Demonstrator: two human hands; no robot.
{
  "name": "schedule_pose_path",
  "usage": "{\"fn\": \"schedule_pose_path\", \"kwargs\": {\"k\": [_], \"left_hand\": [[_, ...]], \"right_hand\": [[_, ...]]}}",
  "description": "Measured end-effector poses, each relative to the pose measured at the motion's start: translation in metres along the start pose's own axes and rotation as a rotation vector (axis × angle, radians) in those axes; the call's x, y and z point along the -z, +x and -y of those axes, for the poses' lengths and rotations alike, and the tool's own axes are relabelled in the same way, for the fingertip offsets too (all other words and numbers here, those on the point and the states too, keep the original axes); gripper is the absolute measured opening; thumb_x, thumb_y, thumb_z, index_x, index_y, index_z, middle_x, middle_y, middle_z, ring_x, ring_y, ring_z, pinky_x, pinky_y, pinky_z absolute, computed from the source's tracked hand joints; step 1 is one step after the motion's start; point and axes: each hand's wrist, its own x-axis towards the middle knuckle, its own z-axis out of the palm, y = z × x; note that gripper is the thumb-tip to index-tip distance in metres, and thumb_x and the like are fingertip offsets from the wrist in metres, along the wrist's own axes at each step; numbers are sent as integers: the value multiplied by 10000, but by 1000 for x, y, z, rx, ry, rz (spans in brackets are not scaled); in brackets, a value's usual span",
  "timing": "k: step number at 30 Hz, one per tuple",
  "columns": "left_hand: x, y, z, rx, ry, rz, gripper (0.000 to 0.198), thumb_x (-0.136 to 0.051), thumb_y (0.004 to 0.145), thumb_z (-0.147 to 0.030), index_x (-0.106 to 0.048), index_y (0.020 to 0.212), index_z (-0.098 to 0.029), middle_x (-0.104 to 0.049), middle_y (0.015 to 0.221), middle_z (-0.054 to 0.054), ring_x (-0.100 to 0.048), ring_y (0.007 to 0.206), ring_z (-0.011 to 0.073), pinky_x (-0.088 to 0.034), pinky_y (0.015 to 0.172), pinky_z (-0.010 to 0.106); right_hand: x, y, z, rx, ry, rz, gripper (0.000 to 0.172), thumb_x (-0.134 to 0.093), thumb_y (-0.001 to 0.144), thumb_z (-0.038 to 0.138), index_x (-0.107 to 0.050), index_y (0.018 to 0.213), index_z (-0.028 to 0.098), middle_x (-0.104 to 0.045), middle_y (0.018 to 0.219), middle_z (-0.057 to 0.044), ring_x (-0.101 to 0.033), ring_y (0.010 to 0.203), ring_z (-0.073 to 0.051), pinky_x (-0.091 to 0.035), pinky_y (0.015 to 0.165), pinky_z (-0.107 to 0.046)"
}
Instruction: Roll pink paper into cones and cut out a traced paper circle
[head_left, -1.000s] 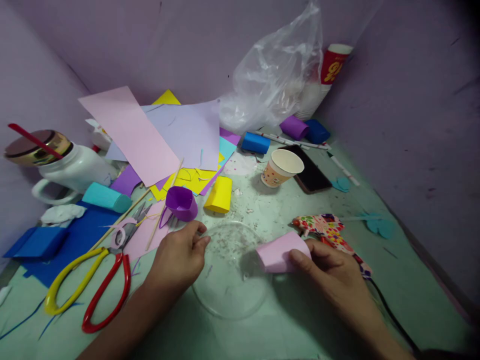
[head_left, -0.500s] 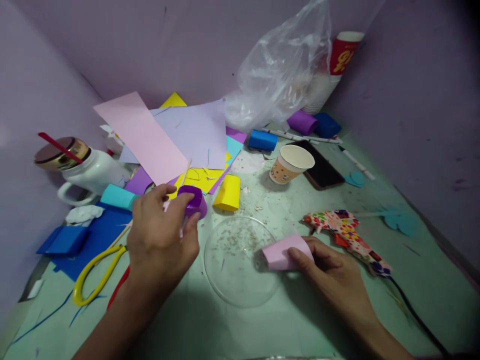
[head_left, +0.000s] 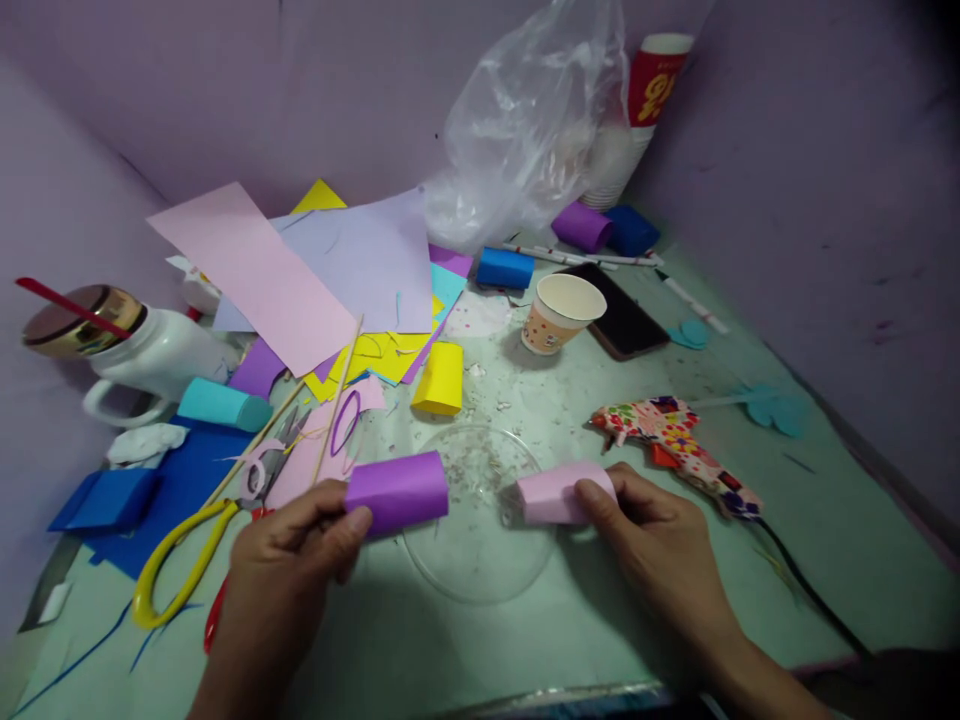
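Observation:
My left hand [head_left: 300, 550] grips a purple paper tube [head_left: 401, 490] at its left end, holding it on its side. In my right hand [head_left: 652, 540] is a pink paper tube [head_left: 559, 494], pinched between thumb and fingers, its free end pointing left towards the purple one. The two tubes are apart. Beneath and between them lies a clear round plastic disc [head_left: 480, 575] with small debris showing on or through it. A yellow paper tube [head_left: 439, 380] rests just behind the disc.
Scissors [head_left: 150, 575] with yellow and red handles lie left, near a white mug [head_left: 169, 350]. A paper cup [head_left: 562, 315] and a phone [head_left: 622, 320] stand behind. A floral glue gun [head_left: 675, 440] with a cord is at right. Paper sheets [head_left: 352, 260] cover the back left.
My left hand has picked up the purple tube from the table and brought it nearer, turned on its side. The right hand still holds the pink tube. The view has shifted slightly right.

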Motion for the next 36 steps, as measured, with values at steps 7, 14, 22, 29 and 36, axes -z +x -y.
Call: {"fn": "schedule_pose_path", "kwargs": {"k": [7,14,22,29,36], "left_hand": [[-12,-11,12,-20,111,168,111,-686,677,-332,-667,685,-222,-612,632,-45,-508,573,99,-374,516,179],[-7,-14,21,-349,116,33,37,-669,709,-260,-687,717,-291,-662,729,-76,-589,656,108,-445,595,175],[5,-5,35,-636,356,4,126,-656,755,-230,-652,864,-293,-678,837,-79,-644,753,98,-498,700,149],[9,11,29,-674,533,50,128,-595,801,-250,-641,920,-263,-681,937,-34,-654,842,116,-511,734,156],[8,15,33,-720,597,-71,99,-573,793,-287,-641,840,-231,-684,859,-12,-660,781,142,-534,692,206]], "right_hand": [[1,1,-1,15,-19,73,335,-574,748,449,-582,550,179,-487,577,3,-459,550,-138,-336,526,-260],[-1,-5,-6,-50,10,77,324,-582,773,452,-621,612,173,-519,570,9,-459,543,-128,-324,487,-241],[-2,-5,-7,-1,-8,30,306,-601,760,427,-631,587,176,-527,534,17,-463,506,-117,-330,467,-231],[0,-6,-7,-12,-1,34,274,-610,756,418,-667,646,174,-566,553,12,-494,524,-123,-365,485,-226],[-2,-8,-8,-48,6,-3,254,-628,729,419,-683,660,181,-601,557,5,-515,518,-125,-392,481,-220]]}}
